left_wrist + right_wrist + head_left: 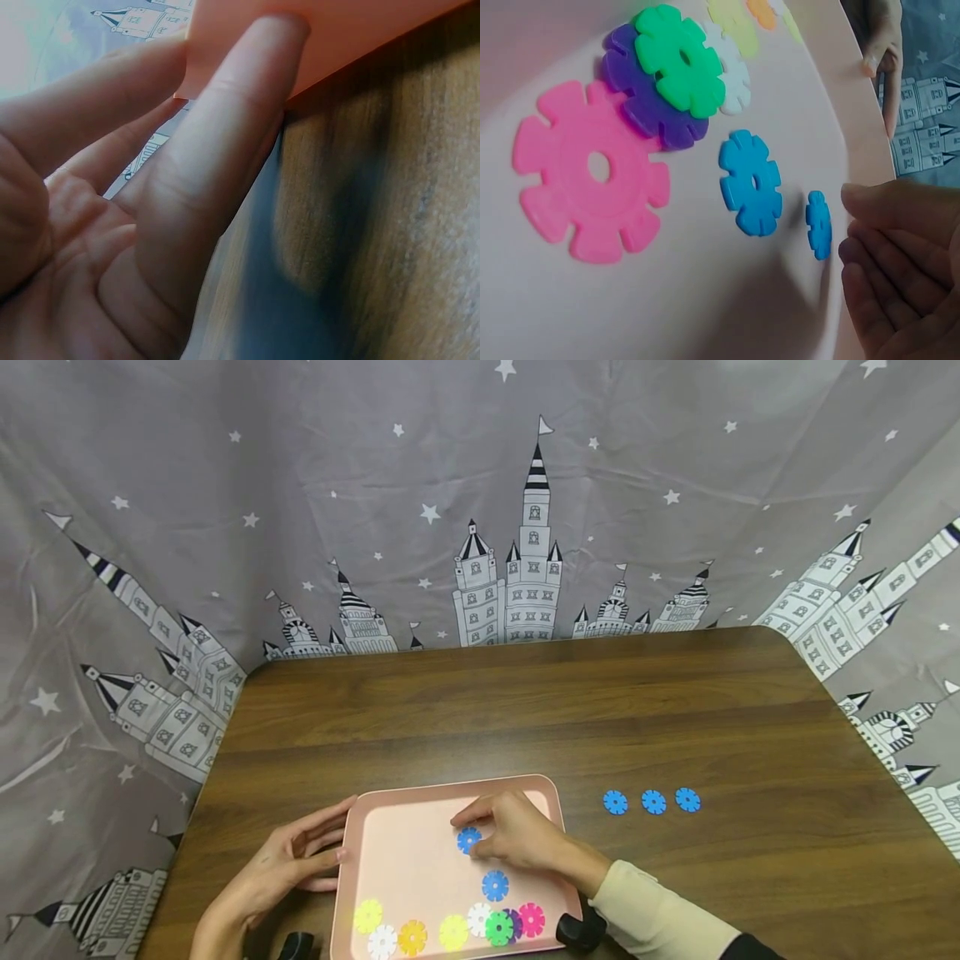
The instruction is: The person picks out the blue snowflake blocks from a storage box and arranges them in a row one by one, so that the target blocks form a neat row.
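Observation:
A shallow pink tray [405, 852] lies at the front of the table. My left hand [281, 864] touches its left side, thumb and fingers extended; the left wrist view has the thumb [225, 127] against the outer wall. Over the tray, my right hand [517, 835] holds its thumb and forefinger apart around a blue notched disc [468, 840]. In the right wrist view this disc [819, 225] appears edge-on, just off the fingertips. A second blue disc [495, 886] lies nearer the front. Pink [532, 919], green [498, 927], purple, white, yellow and orange discs line the front edge.
To the tray's right, three blue discs [653, 802] form a row on the brown wooden table [480, 710]. A grey curtain [337, 460] with castles and stars hangs behind and beside it. Black devices [581, 932] sit near both wrists.

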`<state>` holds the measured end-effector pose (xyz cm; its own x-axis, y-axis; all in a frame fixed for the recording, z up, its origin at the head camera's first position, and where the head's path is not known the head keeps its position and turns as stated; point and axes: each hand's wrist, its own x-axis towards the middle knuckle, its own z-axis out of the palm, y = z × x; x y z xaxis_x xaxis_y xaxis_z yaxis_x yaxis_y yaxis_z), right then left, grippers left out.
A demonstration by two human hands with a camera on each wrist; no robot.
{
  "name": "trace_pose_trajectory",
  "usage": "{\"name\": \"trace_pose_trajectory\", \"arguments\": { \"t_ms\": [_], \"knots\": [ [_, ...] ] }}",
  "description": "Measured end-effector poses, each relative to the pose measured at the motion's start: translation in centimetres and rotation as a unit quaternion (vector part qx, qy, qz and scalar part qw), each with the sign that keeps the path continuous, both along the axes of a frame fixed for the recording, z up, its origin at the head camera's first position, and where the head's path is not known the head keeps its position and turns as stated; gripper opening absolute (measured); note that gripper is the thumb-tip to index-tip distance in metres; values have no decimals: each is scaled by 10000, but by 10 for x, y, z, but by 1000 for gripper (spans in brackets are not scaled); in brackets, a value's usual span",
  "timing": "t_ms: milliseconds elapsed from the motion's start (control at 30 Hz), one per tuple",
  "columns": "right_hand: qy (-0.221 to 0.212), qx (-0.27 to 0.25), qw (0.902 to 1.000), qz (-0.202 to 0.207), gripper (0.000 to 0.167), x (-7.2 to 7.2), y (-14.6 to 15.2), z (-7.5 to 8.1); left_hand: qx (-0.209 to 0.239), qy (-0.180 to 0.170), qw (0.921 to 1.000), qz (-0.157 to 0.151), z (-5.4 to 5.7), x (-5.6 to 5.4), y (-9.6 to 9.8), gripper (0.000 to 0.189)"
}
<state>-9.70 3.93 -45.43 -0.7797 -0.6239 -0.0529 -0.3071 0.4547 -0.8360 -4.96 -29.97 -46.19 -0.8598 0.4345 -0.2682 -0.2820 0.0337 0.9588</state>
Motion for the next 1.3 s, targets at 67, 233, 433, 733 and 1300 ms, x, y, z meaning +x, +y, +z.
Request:
{"name": "trace_pose_trajectory", "arguments": {
  "t_ms": [67, 233, 433, 733, 1300],
  "knots": [
    [-2, 12, 10000, 25, 34, 0, -1, -1, -82, -39, 10000, 38, 1, 0, 1, 67],
    [-58, 81, 9999, 21, 33, -1, -2, -4, -207, -65, 9997, 59, 2, 0, 1, 68],
    [86, 164, 9998, 56, 32, -2, -3, -6, -115, 22, 9999, -6, 2, -1, 1, 67],
    [495, 394, 9973, 373, 36, -3, -5, -7, -70, 5, 10000, -22, 2, -1, 0, 67],
    [773, 577, 9941, 488, 32, -2, -8, -4, -165, -13, 9999, -31, 2, 0, 1, 66]
  ]
}}
